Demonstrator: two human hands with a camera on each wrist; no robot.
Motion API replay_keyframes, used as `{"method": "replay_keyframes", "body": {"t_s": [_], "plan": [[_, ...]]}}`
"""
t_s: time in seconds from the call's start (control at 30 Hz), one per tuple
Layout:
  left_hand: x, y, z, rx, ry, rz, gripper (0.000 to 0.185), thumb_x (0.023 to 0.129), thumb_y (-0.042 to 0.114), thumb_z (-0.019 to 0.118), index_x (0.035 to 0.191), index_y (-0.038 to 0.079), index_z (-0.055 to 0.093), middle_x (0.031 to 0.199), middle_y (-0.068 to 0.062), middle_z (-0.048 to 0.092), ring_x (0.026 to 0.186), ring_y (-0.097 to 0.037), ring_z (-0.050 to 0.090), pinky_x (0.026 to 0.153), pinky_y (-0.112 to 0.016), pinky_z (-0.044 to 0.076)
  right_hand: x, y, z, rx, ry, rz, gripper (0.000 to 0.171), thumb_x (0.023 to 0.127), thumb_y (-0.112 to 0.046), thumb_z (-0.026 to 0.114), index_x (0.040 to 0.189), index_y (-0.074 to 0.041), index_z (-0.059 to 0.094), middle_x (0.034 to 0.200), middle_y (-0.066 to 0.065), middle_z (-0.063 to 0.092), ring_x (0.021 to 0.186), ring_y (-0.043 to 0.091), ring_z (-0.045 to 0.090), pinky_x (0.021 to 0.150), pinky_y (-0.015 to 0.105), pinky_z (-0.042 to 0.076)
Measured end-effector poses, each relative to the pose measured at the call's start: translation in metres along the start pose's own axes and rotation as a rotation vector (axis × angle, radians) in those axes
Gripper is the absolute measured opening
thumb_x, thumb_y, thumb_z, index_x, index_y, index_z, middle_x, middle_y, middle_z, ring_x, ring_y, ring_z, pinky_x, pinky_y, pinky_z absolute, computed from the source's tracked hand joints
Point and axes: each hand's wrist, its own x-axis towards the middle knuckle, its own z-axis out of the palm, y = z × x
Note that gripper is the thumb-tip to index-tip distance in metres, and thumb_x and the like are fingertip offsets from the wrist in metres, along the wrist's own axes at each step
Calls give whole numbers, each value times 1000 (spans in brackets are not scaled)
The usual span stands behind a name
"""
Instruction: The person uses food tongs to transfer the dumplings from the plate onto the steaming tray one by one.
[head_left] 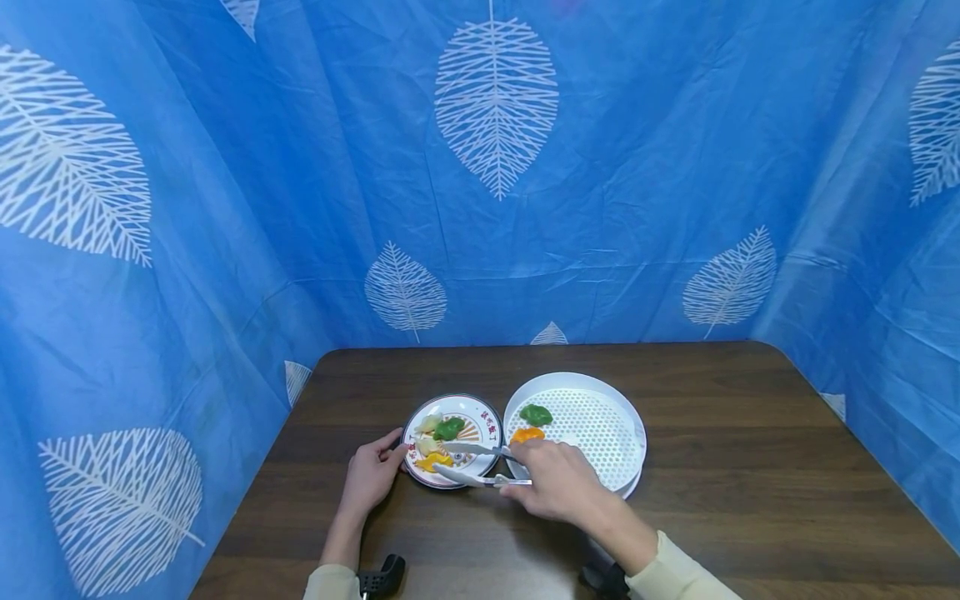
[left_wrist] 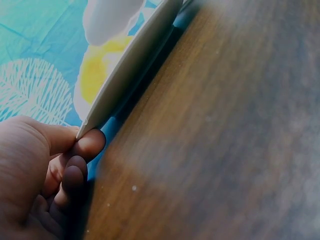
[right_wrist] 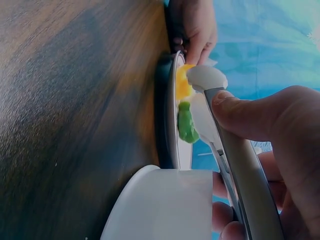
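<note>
1. Head: left hand (head_left: 372, 471) at the left rim of the printed plate (head_left: 487, 421). Right hand (head_left: 558, 483) grips tongs (head_left: 459, 477), arms spread, tips over the plate. On the plate: green piece (head_left: 449, 429), yellow piece (head_left: 434, 462), two pale pieces (head_left: 426, 422). White perforated tray (head_left: 596, 421) just right of the plate, holding another green piece (head_left: 536, 416) and an orange piece (head_left: 527, 434). All on a wooden table (head_left: 720, 433).
2. Left wrist: thumb and finger pinch the plate rim; a pale tong end sits above the yellow piece. Contact between them: can't tell.
3. Right wrist: fingers and thumb wrapped round the tong handle; tips apart near the yellow and green pieces. No piece clearly clamped. Tray wall in the foreground.
4. Step, judged: positioning the tongs at the food pieces while the plate is steadied.
5. Next move, judged: calls for getting one piece between the tips, then a light squeeze, left pinch kept on the rim. Pieces look slippery.
</note>
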Motion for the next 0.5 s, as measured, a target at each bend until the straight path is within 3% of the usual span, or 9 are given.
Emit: {"method": "replay_keyframes", "body": {"t_s": [0.3,0.5], "plan": [[0,0,0,-1,2,7,48,102,30,64,147,14,58,62,1,51,55,-16,45,53,-26,36,2,-2,2,-49,4,-11,44,79,-51,84,106,-17,73,81,-5,67,60,11,51,50,31,39],[-1,0,0,-4,-1,11,48,102,30,64,147,14,58,61,1,50,53,-14,43,52,-25,35,3,-3,2,-57,-13,-16,45,79,-50,84,108,-18,74,84,-5,68,59,10,47,49,29,36]]}}
